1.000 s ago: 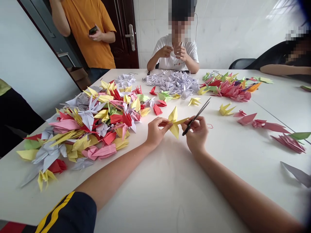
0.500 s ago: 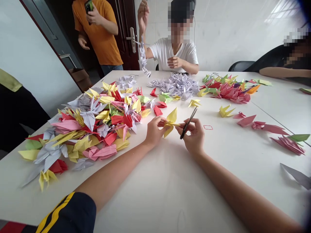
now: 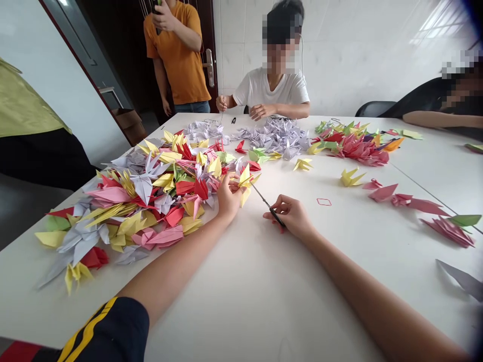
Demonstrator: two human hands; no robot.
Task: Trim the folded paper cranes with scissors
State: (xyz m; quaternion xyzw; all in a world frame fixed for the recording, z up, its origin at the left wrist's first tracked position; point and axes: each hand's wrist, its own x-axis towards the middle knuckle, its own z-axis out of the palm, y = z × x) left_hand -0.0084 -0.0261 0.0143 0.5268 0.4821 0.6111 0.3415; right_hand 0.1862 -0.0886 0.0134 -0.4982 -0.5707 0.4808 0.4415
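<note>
My left hand (image 3: 229, 197) pinches a yellow paper crane (image 3: 245, 182) at the near edge of a large heap of multicoloured origami cranes (image 3: 151, 193). Its knuckles nearly touch the heap. My right hand (image 3: 290, 213) rests low over the white table (image 3: 241, 281), shut on long, thin black tweezers (image 3: 267, 203). Their tip reaches up and left, ending close to the yellow crane. I cannot tell whether the tip touches it.
Lilac cranes (image 3: 277, 138) and red-pink cranes (image 3: 358, 151) lie along the far side, with loose cranes at right. A co-worker in a white T-shirt (image 3: 271, 93) sits opposite. Other people stand or sit around the table, and a dark door (image 3: 196, 55) stands behind.
My hands have moved apart. The crane went left toward the heap, and the tweezers dropped lower. The co-worker's raised hand with a string of lilac cranes has come down.
</note>
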